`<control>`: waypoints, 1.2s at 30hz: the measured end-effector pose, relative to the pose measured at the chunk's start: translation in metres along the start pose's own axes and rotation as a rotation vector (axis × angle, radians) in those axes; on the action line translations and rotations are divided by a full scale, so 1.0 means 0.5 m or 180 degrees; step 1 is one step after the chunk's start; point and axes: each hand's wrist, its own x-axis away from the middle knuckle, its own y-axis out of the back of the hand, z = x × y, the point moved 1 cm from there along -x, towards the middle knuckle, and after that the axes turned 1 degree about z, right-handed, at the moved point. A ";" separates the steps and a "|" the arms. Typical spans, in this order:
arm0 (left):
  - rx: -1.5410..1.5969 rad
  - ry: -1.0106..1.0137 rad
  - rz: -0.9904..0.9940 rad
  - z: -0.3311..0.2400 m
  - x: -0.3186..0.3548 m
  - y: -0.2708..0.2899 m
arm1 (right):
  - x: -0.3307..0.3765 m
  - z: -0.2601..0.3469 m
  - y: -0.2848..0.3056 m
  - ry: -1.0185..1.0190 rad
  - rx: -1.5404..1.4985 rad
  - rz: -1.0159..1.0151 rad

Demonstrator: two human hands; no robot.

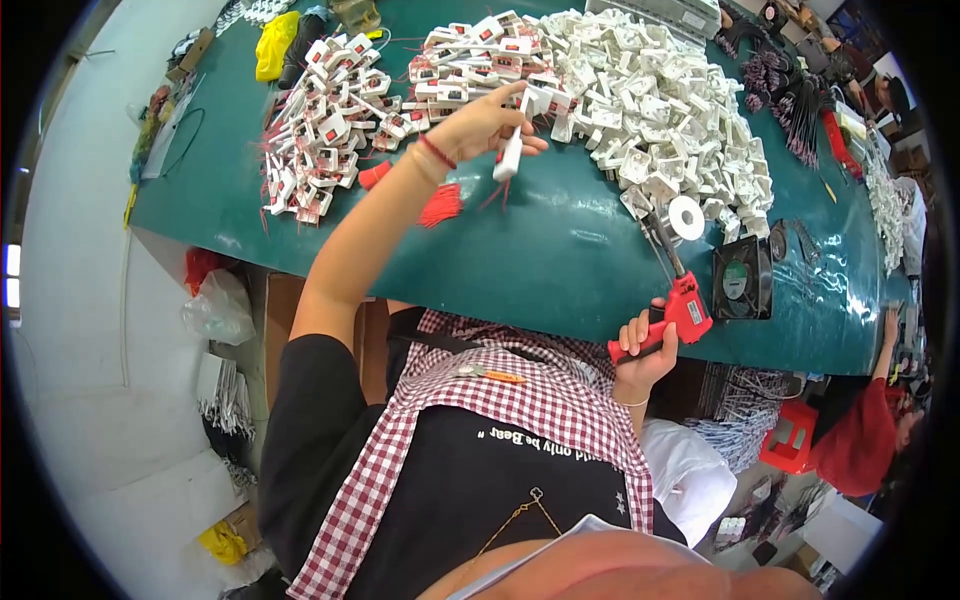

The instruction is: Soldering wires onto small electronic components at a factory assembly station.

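My left hand (pixel 478 128) is over the middle of the green table, its fingers closed on a small white plastic housing (pixel 508 158) with thin red wires hanging from its lower end. At the table's near edge, my right hand (pixel 645 348) grips the handle of a red soldering gun (pixel 688 308). The gun's metal tip points up and away, beside a white-rimmed solder spool (pixel 686 217). Below my left wrist lie cut red wires (pixel 440 206). Just beyond my left hand sits a pile of white housings with red parts (pixel 470 70).
Plain white housings (pixel 660 110) form a large heap at the far right. Another pile of wired housings (pixel 335 120) lies at the left. A black fan (pixel 742 282) stands right of the soldering gun. A person in a red sleeve (pixel 865 435) is at the far right.
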 end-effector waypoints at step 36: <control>0.0477 -0.0297 -0.0984 0.141 -0.007 -0.019 | -0.013 0.000 0.000 -0.0060 0.0193 0.0087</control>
